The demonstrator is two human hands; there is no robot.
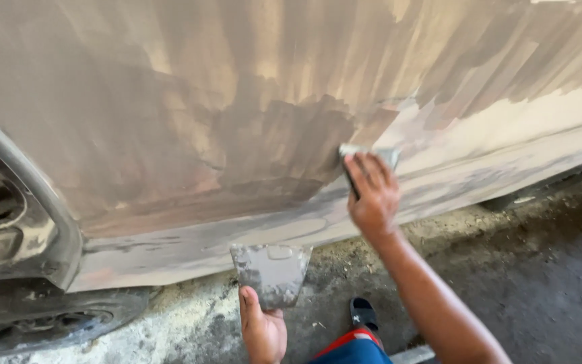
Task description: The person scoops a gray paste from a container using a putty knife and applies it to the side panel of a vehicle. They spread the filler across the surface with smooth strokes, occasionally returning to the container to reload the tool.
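**Spreader blade on a filler-coated car panel**

Spreader blade [370,154] lies flat against the car panel [237,121], pressed by the right hand [372,195], its grip closed on the blade. Lower down, the left hand [263,330] grips a putty-smeared mixing board [272,273] near the sill. A dark sandal [363,313] stands on the ground [540,269].

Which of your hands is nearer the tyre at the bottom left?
Left. The left hand holds a filler-smeared plate low down, a short way right of the tyre. The right hand presses a spreader on the car panel, higher and farther right.
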